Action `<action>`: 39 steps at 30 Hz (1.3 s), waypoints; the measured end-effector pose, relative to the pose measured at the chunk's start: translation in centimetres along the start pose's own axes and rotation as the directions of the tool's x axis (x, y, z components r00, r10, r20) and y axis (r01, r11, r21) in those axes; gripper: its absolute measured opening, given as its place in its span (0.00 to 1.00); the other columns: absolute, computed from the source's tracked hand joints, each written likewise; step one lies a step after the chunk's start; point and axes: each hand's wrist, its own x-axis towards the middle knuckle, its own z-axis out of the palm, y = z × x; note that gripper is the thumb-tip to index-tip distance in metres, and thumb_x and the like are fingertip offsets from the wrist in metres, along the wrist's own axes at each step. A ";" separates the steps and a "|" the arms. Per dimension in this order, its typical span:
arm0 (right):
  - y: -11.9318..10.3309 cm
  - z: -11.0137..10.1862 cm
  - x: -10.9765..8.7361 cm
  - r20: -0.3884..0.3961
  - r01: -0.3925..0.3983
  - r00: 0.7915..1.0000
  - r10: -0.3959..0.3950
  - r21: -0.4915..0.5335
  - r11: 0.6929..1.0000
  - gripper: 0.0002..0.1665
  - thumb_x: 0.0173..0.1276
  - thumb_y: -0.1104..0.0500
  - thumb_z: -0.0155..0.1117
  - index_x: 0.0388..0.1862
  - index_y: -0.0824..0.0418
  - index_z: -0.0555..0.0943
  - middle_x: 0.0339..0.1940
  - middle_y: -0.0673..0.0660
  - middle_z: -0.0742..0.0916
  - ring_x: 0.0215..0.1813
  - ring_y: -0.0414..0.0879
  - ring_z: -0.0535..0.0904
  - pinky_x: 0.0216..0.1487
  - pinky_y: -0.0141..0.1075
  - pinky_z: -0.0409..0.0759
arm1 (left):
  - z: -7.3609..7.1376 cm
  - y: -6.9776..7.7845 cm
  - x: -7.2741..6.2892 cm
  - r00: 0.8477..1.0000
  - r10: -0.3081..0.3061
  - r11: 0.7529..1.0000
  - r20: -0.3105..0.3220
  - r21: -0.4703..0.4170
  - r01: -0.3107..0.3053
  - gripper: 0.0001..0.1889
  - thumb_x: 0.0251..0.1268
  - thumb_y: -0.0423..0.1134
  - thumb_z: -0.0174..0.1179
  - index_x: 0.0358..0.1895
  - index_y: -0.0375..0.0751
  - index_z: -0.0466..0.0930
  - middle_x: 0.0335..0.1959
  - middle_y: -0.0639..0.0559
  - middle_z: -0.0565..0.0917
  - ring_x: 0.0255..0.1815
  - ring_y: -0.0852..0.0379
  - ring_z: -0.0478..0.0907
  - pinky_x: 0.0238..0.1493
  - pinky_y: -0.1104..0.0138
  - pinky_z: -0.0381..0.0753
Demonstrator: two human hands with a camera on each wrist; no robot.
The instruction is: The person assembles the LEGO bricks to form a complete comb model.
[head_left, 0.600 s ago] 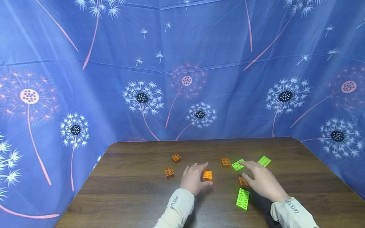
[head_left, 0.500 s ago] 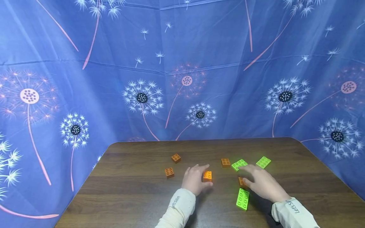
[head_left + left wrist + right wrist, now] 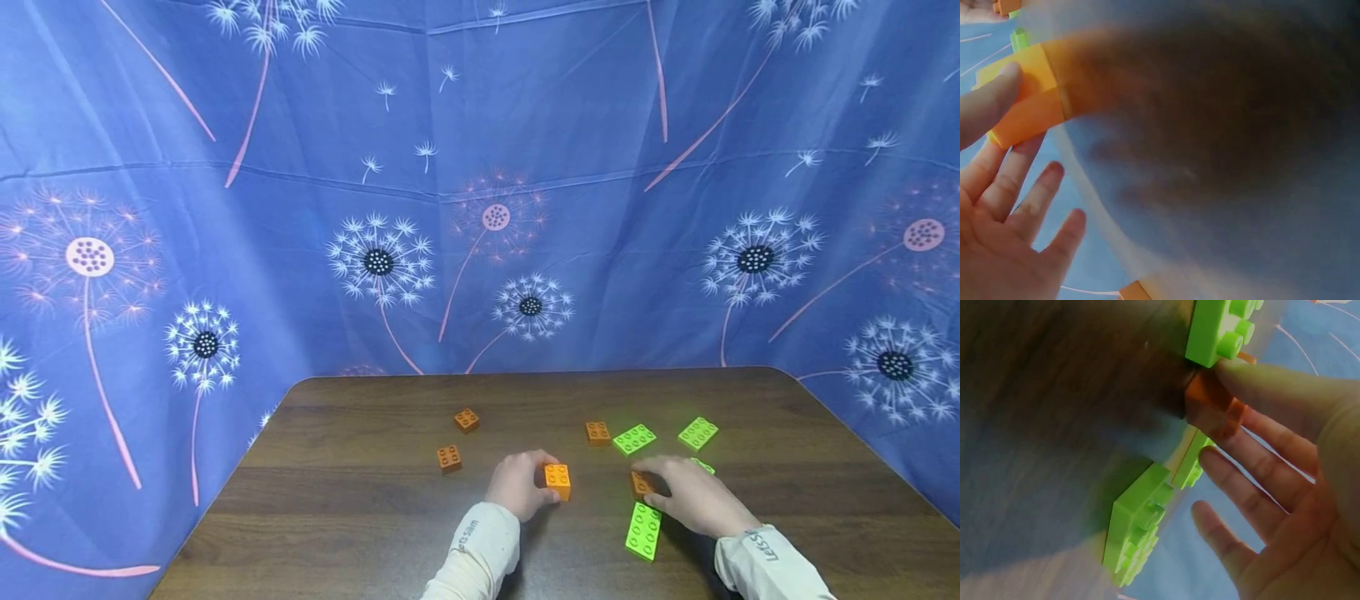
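Table (image 3: 337,500), well in from its far edge.
Between thumb and fingers, your left hand (image 3: 516,486) pinches the orange brick (image 3: 557,481); your right hand (image 3: 699,497), a brown brick (image 3: 641,486).

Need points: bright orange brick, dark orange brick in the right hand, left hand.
Bright orange brick (image 3: 557,480): head view, studded top.
Dark orange brick (image 3: 1209,402): right wrist view, side wall.
Left hand (image 3: 517,485): head view, back of the hand.
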 end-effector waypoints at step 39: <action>-9.3 0.6 5.6 -0.039 0.222 0.975 -0.221 0.042 0.974 0.19 0.54 0.66 0.80 0.47 0.66 0.89 0.35 0.55 0.90 0.34 0.45 0.84 0.34 0.35 0.80 | -0.1 0.7 1.1 0.988 -0.136 0.990 0.069 0.049 0.133 0.19 0.43 0.35 0.83 0.41 0.40 0.88 0.30 0.51 0.87 0.33 0.51 0.83 0.40 0.57 0.82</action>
